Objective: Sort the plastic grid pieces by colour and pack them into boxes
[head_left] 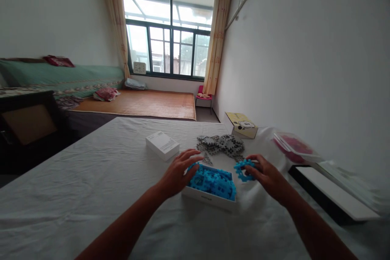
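- The open white box [207, 200] sits nearest on the cloth-covered tabletop [122, 150], its long front wall turned towards the person.
- Inside it lies a heap of blue toothed pieces [213, 185], filling it close to the rim.
- To the right, a long black-and-white box [332, 193] lies at a slant, beside some blurred pale packets [350, 180].
- The left hand [176, 172] is at the box's left end, fingers bent and parted, the thumb apart from them; whether they touch the blue pieces is hard to tell from this angle.
- The right hand [266, 172] is just beyond the box's right side, with thumb and fingers closed on a blue toothed ring [243, 170], held clear of the box.
- A small grey triangular piece [207, 158] lies just behind the box.
- Behind that, grey toothed pieces [227, 145] form a loose pile.
- A white carton [162, 145] rests to the left of the pile, apart from it.
- A clear container [294, 146] with something pink in it is near the right wall.
- A yellow box [243, 125] stands behind the grey pile.
- Beyond the tabletop are a bed [146, 103] with an orange-brown mat and a pink chair [203, 93].
- Farthest is a window [171, 28] between patterned curtains [221, 28].
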Action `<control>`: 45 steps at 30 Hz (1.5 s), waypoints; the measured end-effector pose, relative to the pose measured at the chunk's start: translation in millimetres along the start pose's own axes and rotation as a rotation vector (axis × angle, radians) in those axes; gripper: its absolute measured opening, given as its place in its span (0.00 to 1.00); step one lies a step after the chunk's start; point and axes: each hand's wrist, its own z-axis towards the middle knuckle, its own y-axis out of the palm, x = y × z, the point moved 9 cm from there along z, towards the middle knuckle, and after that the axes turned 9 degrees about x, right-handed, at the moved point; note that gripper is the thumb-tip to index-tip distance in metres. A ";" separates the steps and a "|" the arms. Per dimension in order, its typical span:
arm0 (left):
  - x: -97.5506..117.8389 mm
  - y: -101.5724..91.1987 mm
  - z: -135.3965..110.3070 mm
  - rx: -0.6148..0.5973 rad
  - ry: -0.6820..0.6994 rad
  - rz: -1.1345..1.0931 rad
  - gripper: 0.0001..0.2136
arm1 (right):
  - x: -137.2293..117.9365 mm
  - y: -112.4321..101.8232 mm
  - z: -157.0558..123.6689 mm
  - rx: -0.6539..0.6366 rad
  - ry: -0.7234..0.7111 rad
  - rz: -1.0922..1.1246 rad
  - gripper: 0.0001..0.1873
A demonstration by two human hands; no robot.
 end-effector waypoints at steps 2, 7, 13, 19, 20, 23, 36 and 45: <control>-18.5 -13.4 -1.9 0.100 -0.063 -0.022 0.14 | -28.0 42.5 9.9 -0.132 -0.021 0.081 0.18; -31.5 -14.0 -12.1 0.110 -0.084 -0.053 0.13 | -54.1 108.5 23.6 -0.265 -0.235 -0.131 0.12; -19.9 -6.4 -13.0 0.041 -0.042 -0.028 0.13 | -51.2 101.8 37.0 -0.225 -0.334 -0.291 0.15; -19.3 6.3 -18.0 -0.065 -0.065 0.029 0.17 | -27.7 101.8 52.6 -0.239 -0.204 -0.341 0.20; -18.9 10.0 -19.8 -0.104 -0.070 0.036 0.18 | -28.7 104.9 51.0 -0.269 -0.225 -0.334 0.18; -14.7 17.3 -23.7 -0.190 -0.055 0.043 0.20 | -39.0 100.8 44.8 -0.217 -0.306 -0.353 0.18; 18.5 34.1 -28.3 -0.331 0.145 0.158 0.26 | -21.5 55.1 4.8 -0.142 -0.337 -0.329 0.25; 16.1 36.5 -28.3 -0.326 0.116 0.138 0.25 | -13.2 75.7 -9.0 -0.273 -0.361 -0.321 0.26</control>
